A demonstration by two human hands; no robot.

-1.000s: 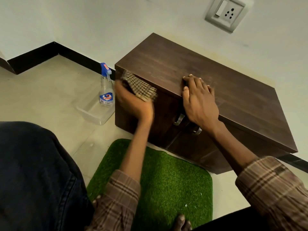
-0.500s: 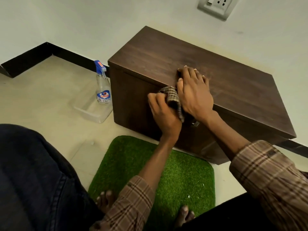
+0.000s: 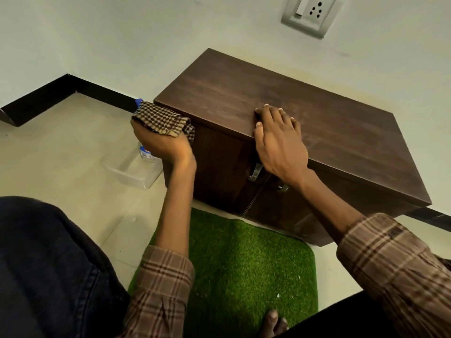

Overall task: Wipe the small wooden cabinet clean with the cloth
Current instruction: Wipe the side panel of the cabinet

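Cloth at the cabinet's upper left front corner.
The left hand (image 3: 162, 142) grips the checked cloth (image 3: 162, 120) against the front of the cabinet (image 3: 280, 101) at its 9 o'clock corner; the right hand (image 3: 280, 142) lies flat, fingers straight, over the top's front edge above the handles (image 3: 255, 172). A spray bottle (image 3: 146, 152) stands in a clear tray (image 3: 131, 173) at the cabinet's 9 o'clock, a green mat (image 3: 244, 259) at 6.
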